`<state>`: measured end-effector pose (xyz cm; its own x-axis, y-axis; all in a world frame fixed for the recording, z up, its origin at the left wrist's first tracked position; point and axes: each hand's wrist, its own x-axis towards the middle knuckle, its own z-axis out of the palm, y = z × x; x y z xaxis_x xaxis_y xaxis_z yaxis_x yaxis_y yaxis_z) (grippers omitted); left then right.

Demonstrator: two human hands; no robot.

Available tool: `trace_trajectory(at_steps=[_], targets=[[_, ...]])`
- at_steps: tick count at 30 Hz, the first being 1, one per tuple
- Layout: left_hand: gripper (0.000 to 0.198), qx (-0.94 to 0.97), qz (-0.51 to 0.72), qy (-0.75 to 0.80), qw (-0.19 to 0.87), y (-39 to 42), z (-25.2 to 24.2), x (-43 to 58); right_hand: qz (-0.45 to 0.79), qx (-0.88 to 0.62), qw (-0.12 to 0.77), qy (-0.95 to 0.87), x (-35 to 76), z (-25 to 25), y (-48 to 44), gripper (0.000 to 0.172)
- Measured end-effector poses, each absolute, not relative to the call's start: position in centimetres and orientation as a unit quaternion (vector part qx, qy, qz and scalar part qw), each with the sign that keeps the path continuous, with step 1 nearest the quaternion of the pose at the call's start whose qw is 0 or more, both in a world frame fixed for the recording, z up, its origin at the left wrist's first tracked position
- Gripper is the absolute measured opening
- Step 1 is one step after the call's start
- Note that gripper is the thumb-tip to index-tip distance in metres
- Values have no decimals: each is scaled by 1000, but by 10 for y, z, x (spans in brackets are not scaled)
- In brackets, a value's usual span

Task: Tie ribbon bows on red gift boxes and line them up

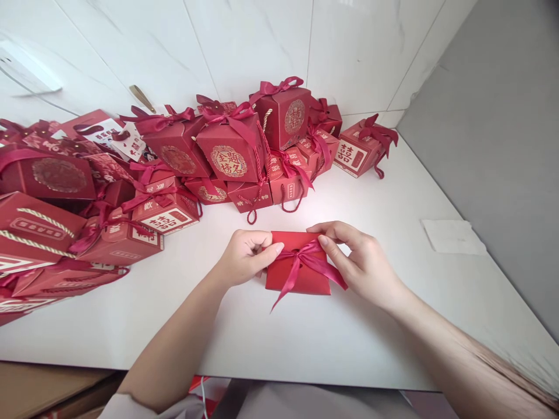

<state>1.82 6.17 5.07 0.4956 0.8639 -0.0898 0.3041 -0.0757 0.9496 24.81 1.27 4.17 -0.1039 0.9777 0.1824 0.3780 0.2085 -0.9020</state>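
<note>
A small red gift box (293, 273) stands on the white table (305, 337) in front of me. A dark red ribbon (311, 261) crosses its top and trails down its front. My left hand (244, 256) is closed, pinching the ribbon at the box's left top edge. My right hand (360, 262) pinches the ribbon near the top middle, with its other fingers curled beside the box's right side.
Several finished red gift boxes with ribbon bows (231, 148) are piled along the wall, from the far left to one lone box (362, 150) at the back right. A white paper sheet (452, 235) lies at the table's right edge. Cardboard shows below the front edge.
</note>
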Motion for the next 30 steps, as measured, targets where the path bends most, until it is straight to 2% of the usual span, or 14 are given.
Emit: trace_trajectory(at_steps=[7, 13, 18, 21, 25, 30], targets=[[48, 665, 228, 410, 581, 66, 46, 15, 353, -510, 425, -659, 250, 39, 15, 17], [48, 672, 269, 406, 558, 69, 44, 13, 331, -494, 461, -658, 254, 35, 19, 21], [44, 659, 272, 395, 580, 69, 44, 14, 375, -495, 462, -633, 254, 39, 18, 30], [47, 674, 280, 413, 545, 66, 48, 17, 389, -487, 461, -632, 251, 40, 16, 30], [51, 706, 237, 450, 492, 60, 58, 20, 389, -489, 465, -627, 249, 38, 16, 32], [51, 694, 207, 439, 531, 56, 64, 20, 404, -503, 462, -609, 250, 37, 17, 32]])
